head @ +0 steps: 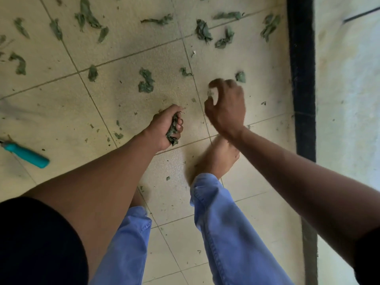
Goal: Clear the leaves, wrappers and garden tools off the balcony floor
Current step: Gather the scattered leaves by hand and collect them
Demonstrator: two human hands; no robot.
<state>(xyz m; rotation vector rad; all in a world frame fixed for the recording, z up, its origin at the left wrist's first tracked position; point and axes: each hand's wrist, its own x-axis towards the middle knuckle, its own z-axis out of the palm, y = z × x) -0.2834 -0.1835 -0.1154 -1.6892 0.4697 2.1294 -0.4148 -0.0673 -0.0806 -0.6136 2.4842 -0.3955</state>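
My left hand grips a bunch of wilted green leaves just above the tiled floor. My right hand hovers to its right with fingers curled downward; it is blurred, and I cannot tell whether a small leaf scrap is between its fingertips. Several dried leaves lie scattered over the tiles beyond both hands, such as one clump ahead of my left hand and a small leaf just past my right hand. A garden tool with a teal handle lies on the floor at far left.
My bare foot and blue trouser legs stand below the hands. A dark threshold strip runs along the right, with a pale floor beyond it. Small leaf crumbs dot the beige tiles.
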